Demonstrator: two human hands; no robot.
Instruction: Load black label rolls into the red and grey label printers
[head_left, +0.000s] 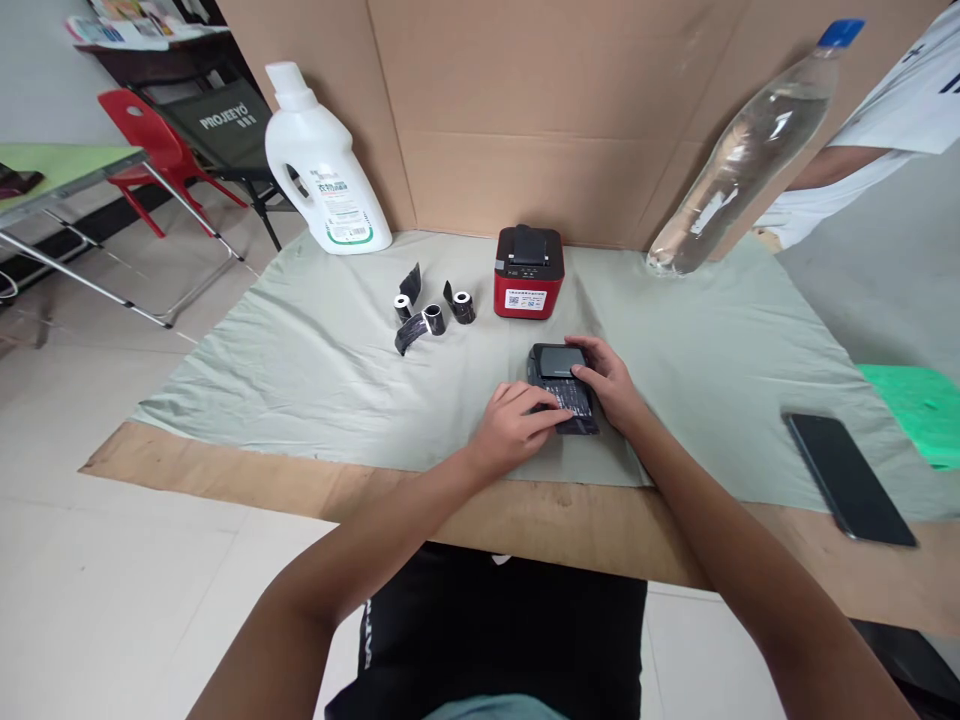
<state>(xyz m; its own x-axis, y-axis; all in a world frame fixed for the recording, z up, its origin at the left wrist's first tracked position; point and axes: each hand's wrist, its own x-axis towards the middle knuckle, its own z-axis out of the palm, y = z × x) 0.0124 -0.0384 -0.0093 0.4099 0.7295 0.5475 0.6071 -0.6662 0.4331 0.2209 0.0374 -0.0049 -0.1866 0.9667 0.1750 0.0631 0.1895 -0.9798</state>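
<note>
A small black portable printer (561, 362) lies on the cloth near the table's front edge. A strip of black paper with white print (573, 402) reaches out over its near side. My right hand (606, 380) grips the printer's right side, thumb on top. My left hand (520, 424) is closed at the strip's near end, fingers and thumb together on the paper. Behind the printer stands a red and black receipt printer (529, 275). To the left are several small black paper rolls, one roll (433, 320) with its end unrolled.
A white detergent jug (324, 170) stands at the back left, and a large clear bottle (742, 165) at the back right. A phone (849, 478) lies at the right front edge. Cardboard (517, 120) walls the back. Another person's sleeve (904, 95) shows at far right.
</note>
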